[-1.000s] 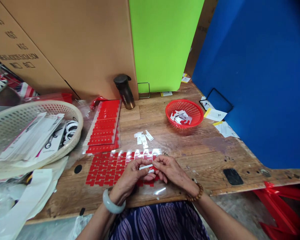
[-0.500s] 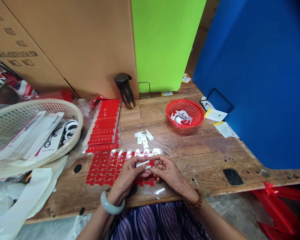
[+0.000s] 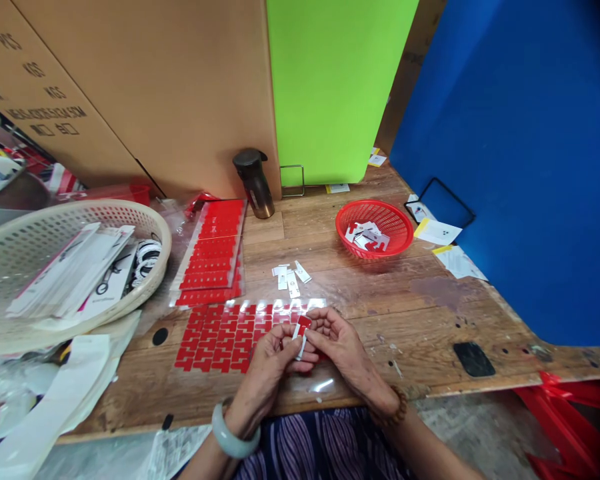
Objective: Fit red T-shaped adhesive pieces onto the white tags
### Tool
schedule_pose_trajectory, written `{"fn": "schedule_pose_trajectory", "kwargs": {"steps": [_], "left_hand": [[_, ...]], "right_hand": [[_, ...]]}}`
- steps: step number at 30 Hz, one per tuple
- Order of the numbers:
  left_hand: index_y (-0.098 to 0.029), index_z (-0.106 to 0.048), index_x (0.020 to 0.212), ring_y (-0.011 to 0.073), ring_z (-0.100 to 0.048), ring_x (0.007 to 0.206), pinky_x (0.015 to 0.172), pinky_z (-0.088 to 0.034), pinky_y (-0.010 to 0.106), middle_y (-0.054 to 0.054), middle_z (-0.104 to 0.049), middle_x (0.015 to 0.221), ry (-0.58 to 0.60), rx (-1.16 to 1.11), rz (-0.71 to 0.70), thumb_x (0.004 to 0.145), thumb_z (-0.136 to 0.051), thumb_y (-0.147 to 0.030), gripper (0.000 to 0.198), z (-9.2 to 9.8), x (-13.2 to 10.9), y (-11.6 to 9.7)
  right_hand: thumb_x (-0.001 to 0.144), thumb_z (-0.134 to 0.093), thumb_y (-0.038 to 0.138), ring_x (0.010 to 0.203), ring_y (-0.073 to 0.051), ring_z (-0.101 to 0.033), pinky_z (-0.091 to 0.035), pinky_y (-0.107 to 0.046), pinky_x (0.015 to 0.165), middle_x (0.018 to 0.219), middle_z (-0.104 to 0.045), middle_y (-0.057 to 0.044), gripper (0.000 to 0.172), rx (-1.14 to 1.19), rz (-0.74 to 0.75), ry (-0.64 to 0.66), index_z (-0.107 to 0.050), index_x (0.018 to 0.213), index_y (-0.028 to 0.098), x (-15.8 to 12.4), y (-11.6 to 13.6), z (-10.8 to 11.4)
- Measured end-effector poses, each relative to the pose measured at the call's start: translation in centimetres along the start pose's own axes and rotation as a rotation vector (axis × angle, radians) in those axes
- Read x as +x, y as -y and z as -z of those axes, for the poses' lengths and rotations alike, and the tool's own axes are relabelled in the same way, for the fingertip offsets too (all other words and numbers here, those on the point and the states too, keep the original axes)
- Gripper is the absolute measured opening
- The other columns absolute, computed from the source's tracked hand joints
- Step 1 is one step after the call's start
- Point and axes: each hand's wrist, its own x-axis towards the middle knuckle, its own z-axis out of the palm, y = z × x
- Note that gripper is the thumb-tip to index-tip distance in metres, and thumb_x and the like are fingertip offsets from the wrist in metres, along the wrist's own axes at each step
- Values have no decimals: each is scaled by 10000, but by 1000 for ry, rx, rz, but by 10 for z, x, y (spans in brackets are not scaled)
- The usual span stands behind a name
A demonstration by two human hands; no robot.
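Note:
Both of my hands meet over a clear sheet of red die-cut stickers [image 3: 220, 337] near the front table edge. My left hand [image 3: 273, 360] and my right hand [image 3: 337, 347] pinch together one small white strip with a red sticker on it [image 3: 301, 333], held nearly upright between the fingertips. A pale bangle circles my left wrist and a brown bead bracelet my right wrist. A few small white strips [image 3: 291, 277] lie on the wood just beyond the sheet.
A red basket [image 3: 375, 250] with finished pieces stands at the back right. A stack of red sticker sheets [image 3: 213, 257], a dark flask [image 3: 254, 183] and a cream basket [image 3: 157, 227] of packaged items lie to the left. Cardboard, green and blue panels wall the back.
The strip between my fingers has turned from lying level to nearly upright, and a red sticker now shows on it. Both hands have stayed over the sheet.

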Motion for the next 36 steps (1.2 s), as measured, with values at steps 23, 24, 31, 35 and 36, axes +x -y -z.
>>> {"fn": "schedule_pose_trajectory", "kwargs": {"steps": [23, 24, 31, 35, 36], "left_hand": [[-110, -521, 864, 130, -637, 497, 502, -509, 204, 33, -666, 593, -86, 30, -83, 691, -703, -324, 330, -16, -4, 13], [-109, -521, 871, 129, -634, 491, 501, -510, 206, 30, -665, 589, -89, 31, -86, 694, -698, -318, 327, -16, -3, 14], [-105, -516, 875, 125, -643, 516, 511, -515, 205, 67, -694, 690, -118, -8, -77, 704, -685, -327, 328, -20, -6, 13], [-102, -515, 860, 113, -631, 493, 504, -515, 201, 64, -692, 679, -128, -15, -57, 687, -699, -317, 331, -18, -8, 12], [-102, -516, 861, 114, -631, 493, 503, -515, 202, 63, -692, 679, -127, -12, -56, 684, -700, -315, 332, -18, -9, 12]], "right_hand": [[813, -522, 512, 467, -78, -301, -281, -199, 401, 543, -367, 62, 361, -36, -47, -169, -437, 655, 198, -9, -12, -23], [814, -519, 513, 467, -77, -294, -278, -198, 400, 540, -360, 64, 364, -45, -47, -176, -432, 652, 198, -8, -11, -23], [825, -474, 556, 470, -87, -329, -309, -206, 425, 540, -374, 60, 390, -19, -50, -164, -448, 669, 199, -6, -14, -19], [837, -467, 550, 498, -90, -371, -333, -209, 463, 572, -419, 50, 385, -58, -22, -117, -471, 695, 192, -3, -11, -14], [827, -496, 537, 510, -90, -384, -345, -209, 481, 587, -432, 49, 369, -74, -5, -97, -476, 702, 190, -3, -9, -13]]}}
